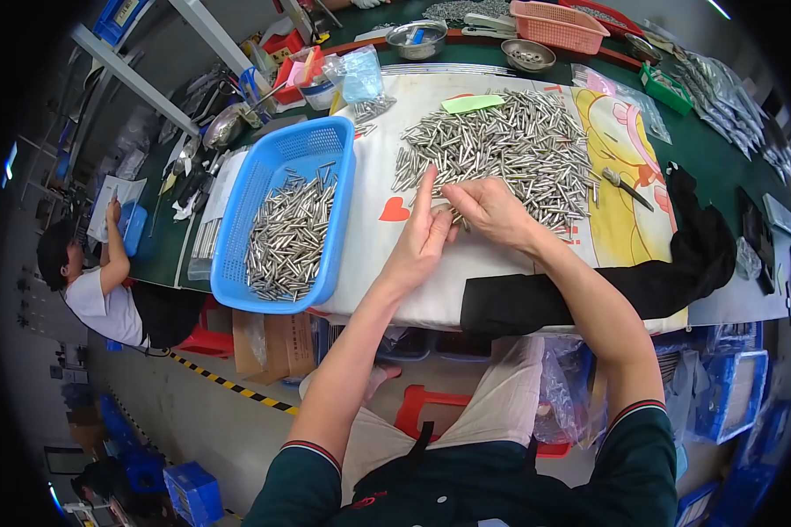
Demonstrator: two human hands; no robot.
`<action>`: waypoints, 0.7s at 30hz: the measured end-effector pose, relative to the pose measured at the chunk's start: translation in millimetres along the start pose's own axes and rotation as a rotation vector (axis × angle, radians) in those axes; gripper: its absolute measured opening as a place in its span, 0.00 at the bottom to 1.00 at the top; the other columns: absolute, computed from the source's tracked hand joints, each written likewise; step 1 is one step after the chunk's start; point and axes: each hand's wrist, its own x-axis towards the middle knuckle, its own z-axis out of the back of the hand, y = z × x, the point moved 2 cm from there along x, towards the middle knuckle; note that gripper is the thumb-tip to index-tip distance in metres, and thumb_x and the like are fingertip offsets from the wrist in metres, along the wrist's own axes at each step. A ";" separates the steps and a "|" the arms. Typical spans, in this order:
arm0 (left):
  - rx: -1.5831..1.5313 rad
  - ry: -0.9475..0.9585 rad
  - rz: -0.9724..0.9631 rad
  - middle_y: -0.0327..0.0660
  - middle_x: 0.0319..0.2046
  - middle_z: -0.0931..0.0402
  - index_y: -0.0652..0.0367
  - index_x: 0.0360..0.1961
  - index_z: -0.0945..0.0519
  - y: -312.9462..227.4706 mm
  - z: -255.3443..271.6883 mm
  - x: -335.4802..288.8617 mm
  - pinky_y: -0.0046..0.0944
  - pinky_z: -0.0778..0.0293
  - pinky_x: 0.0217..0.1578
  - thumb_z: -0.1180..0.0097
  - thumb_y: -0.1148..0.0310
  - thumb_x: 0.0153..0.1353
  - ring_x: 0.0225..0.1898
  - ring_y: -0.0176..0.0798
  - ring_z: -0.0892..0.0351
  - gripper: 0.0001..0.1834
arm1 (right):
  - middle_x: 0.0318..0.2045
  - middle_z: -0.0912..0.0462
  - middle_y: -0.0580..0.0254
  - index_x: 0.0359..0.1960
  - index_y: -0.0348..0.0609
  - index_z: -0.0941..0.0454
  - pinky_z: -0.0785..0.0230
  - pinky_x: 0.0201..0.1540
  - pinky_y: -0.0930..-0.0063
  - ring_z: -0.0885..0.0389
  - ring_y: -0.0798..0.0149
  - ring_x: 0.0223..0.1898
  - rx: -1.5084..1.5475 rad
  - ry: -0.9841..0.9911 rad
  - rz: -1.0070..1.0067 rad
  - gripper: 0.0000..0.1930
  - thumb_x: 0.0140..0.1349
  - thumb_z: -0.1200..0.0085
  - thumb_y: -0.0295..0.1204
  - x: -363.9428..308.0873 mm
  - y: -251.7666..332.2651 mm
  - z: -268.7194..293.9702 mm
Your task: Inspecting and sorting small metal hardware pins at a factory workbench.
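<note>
My left hand (424, 233), half curled, forefinger raised, is just beside my loosely curled right hand (494, 211); I can't tell what either holds. Beyond, metal pins (510, 145) lie heaped on the worktop (716, 169), a green slip (473, 104) atop.

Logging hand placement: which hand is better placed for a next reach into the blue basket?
Probably the left hand: it is nearer the blue basket, which stands on that side. The right hand is farther off, at the near edge of the metal pins.
</note>
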 end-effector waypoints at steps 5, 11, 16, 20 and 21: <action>0.389 0.032 -0.225 0.39 0.30 0.29 0.62 0.66 0.64 0.3 0.3 -0.6 0.32 0.35 0.39 0.32 0.55 0.45 0.30 0.31 0.33 0.60 | 0.20 0.20 0.53 0.28 0.38 0.20 0.30 0.29 0.68 0.20 0.61 0.24 -0.162 0.132 0.092 0.17 0.64 0.57 0.39 -0.7 -4.7 1.8; 0.624 0.006 -0.325 0.45 0.30 0.29 0.67 0.65 0.68 -0.3 -2.3 -1.1 0.35 0.33 0.42 0.31 0.38 0.34 0.33 0.40 0.28 0.73 | 0.25 0.19 0.52 0.37 0.39 0.20 0.30 0.31 0.68 0.20 0.59 0.25 -0.282 0.214 0.125 0.16 0.64 0.56 0.38 -5.0 4.3 -0.9; 0.640 -0.004 -0.348 0.44 0.29 0.30 0.68 0.64 0.68 -1.8 -4.9 -2.9 0.36 0.32 0.37 0.36 0.33 0.36 0.31 0.39 0.29 0.72 | 0.21 0.20 0.54 0.32 0.36 0.21 0.32 0.28 0.69 0.24 0.64 0.21 -0.058 0.159 0.136 0.17 0.64 0.57 0.38 -5.4 -1.5 -6.6; 0.380 -0.051 -0.386 0.43 0.30 0.32 0.67 0.65 0.60 -1.2 2.4 -1.2 0.33 0.34 0.36 0.42 0.45 0.50 0.32 0.36 0.31 0.56 | 0.16 0.25 0.66 0.27 0.37 0.22 0.38 0.23 0.75 0.31 0.71 0.17 0.230 0.230 -0.045 0.20 0.65 0.61 0.39 -5.2 12.8 1.9; 0.283 -0.070 -0.415 0.44 0.38 0.31 0.65 0.64 0.50 -5.0 6.3 -2.3 0.33 0.36 0.40 0.48 0.59 0.54 0.39 0.37 0.31 0.41 | 0.12 0.37 0.73 0.19 0.42 0.27 0.47 0.19 0.79 0.43 0.77 0.16 0.383 0.161 -0.141 0.21 0.66 0.61 0.39 -3.0 6.6 2.2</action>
